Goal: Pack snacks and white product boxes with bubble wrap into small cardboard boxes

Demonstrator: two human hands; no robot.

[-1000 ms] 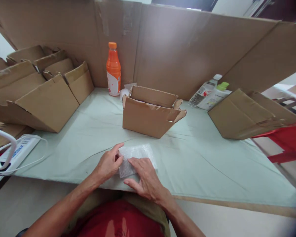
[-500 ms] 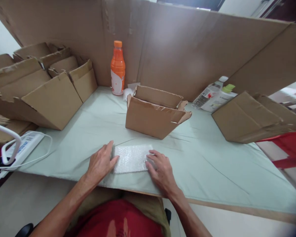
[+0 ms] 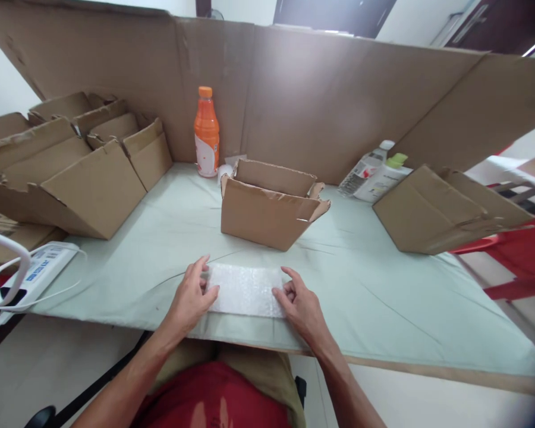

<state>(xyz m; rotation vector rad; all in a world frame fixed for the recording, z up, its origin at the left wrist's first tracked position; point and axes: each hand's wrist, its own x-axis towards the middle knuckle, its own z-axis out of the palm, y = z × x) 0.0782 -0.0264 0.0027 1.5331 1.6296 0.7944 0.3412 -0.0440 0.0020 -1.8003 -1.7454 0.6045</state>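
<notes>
A flat rectangular piece of clear bubble wrap (image 3: 246,290) lies on the cloth-covered table in front of me. At its left end is my left hand (image 3: 192,295), thumb resting on the wrap's edge and fingers spread apart. My right hand (image 3: 301,302) is at the opposite end, its thumb touching the edge and its index finger stretched out, the other fingers loosely bent. Neither hand is visibly closed around the wrap. Just beyond it stands an open cardboard box (image 3: 261,217); its inside is mostly hidden.
Several open cardboard boxes (image 3: 100,190) stand at left, near a white power strip (image 3: 42,270) with cables. An orange bottle (image 3: 206,139) stands at the back. A clear bottle (image 3: 363,169) and a white bottle (image 3: 383,183) lean near another box (image 3: 423,214). A cardboard wall (image 3: 321,107) rises behind.
The bubble wrap sits slightly farther right and looks a little wider. Both hands have shifted right with it, and my right index finger has straightened. The camera view has also shifted slightly.
</notes>
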